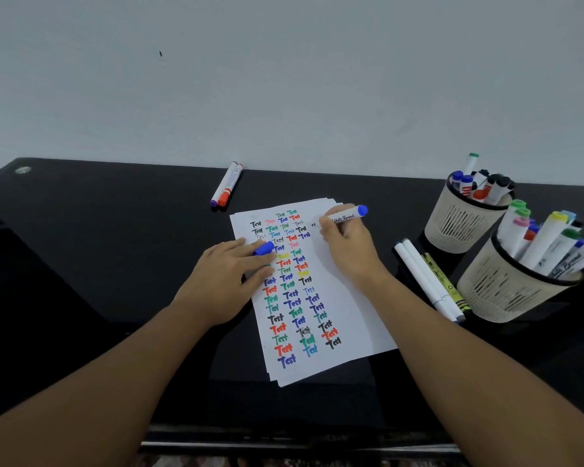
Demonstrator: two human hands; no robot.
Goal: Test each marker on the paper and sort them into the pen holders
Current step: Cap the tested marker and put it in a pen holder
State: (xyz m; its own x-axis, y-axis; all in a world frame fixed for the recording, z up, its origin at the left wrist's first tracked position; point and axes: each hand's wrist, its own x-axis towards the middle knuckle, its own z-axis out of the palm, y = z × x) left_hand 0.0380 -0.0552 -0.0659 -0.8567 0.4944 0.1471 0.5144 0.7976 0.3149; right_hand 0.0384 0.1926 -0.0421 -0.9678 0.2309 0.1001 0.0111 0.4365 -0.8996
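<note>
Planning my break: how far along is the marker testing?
Mostly done: the paper is crowded with test words and both pen holders are full. The right hand is testing a blue marker; the left hand holds its cap. Several loose markers remain.

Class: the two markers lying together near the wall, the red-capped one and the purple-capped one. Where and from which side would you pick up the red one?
Pinch the red-capped marker at its white mid-barrel from above and its right side: it lies flat, and the purple-capped marker touches its left.
</note>
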